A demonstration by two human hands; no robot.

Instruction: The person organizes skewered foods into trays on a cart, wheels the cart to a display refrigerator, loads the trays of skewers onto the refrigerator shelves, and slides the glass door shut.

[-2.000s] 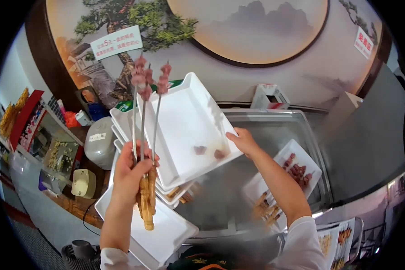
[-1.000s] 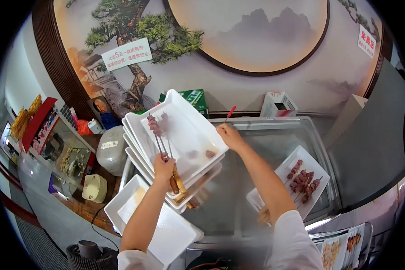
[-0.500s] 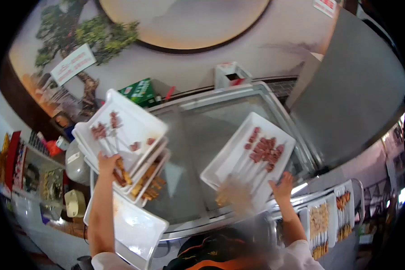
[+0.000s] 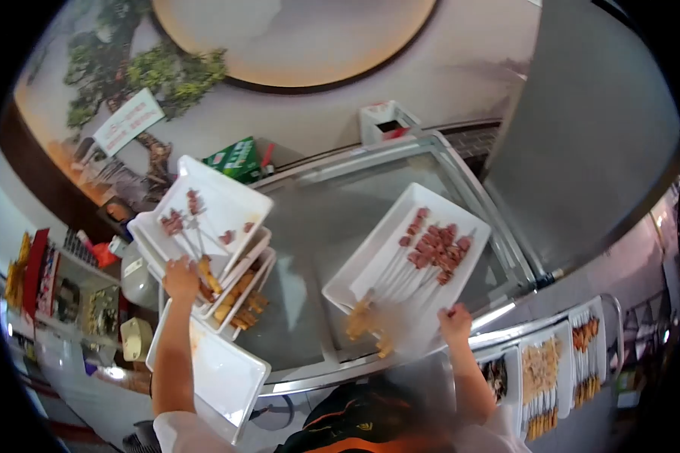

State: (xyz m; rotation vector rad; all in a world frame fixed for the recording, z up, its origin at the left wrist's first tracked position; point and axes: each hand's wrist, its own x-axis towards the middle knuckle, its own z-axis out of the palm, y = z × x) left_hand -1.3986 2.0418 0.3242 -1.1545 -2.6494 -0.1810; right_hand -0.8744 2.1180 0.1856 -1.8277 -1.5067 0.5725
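My left hand (image 4: pixel 180 278) is closed on the lower left rim of the top white tray (image 4: pixel 238 198) in a stack. Several meat skewers (image 4: pixel 173 223) lie in that tray with wooden handles beside my fingers, and loose meat pieces (image 4: pixel 227 237) sit near its right side. On the glass freezer top, a second white tray (image 4: pixel 359 260) holds several meat skewers (image 4: pixel 434 245), their handles toward me. My right hand (image 4: pixel 455 323) is closed at this tray's lower right edge, with the fingertips on the rim. A blur covers part of its near end.
Under the top tray, lower trays hold wooden-handled skewers (image 4: pixel 249 308). An empty white tray (image 4: pixel 223 370) lies at the lower left. Trays of other skewers (image 4: pixel 540 362) stand at the lower right. A green box (image 4: pixel 236 160) and a white box (image 4: pixel 385 122) are by the wall.
My left hand has let go of the skewers, which now lie in the top tray. My right hand has left the stack for the right tray and closed at its edge. The view has shifted right.
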